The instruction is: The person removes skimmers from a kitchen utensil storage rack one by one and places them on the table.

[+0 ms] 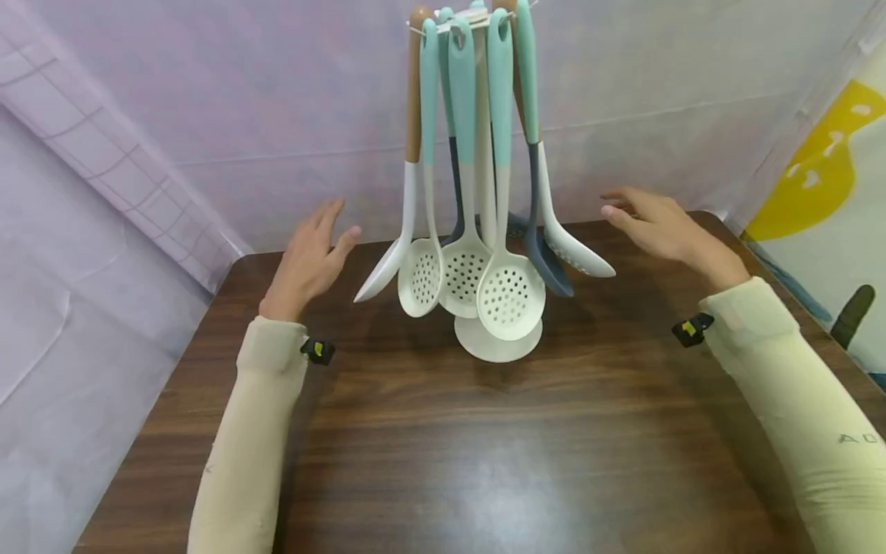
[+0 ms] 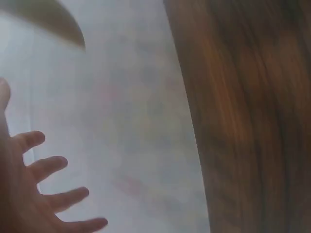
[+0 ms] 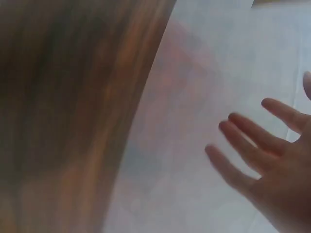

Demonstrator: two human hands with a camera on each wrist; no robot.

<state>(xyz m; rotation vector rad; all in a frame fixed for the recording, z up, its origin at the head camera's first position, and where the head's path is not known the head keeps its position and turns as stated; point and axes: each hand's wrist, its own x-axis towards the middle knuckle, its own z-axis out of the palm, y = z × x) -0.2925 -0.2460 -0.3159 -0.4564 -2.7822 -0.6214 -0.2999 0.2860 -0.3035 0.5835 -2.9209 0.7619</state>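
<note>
A utensil stand with a round white base [image 1: 498, 346] stands at the back middle of the table, hung with several kitchen utensils. At its front hang skimmers, among them a white one with a mint handle [image 1: 511, 296]. A dark grey utensil [image 1: 547, 261] and a white slotted spoon [image 1: 577, 250] hang on the right, a white utensil with a wooden handle [image 1: 384, 269] on the left. My left hand [image 1: 308, 258] is held left of the stand, fingers spread, holding nothing. To the right, my right hand [image 1: 661, 227] is likewise empty, fingers spread in the right wrist view.
The stand rests on a dark brown wooden table [image 1: 443, 446]. Behind it hangs a pale sheet [image 1: 291, 100] like a wall. White sheeting [image 1: 83, 308] is at the left, and a cloth with a yellow print [image 1: 824, 169] lies beyond the right edge.
</note>
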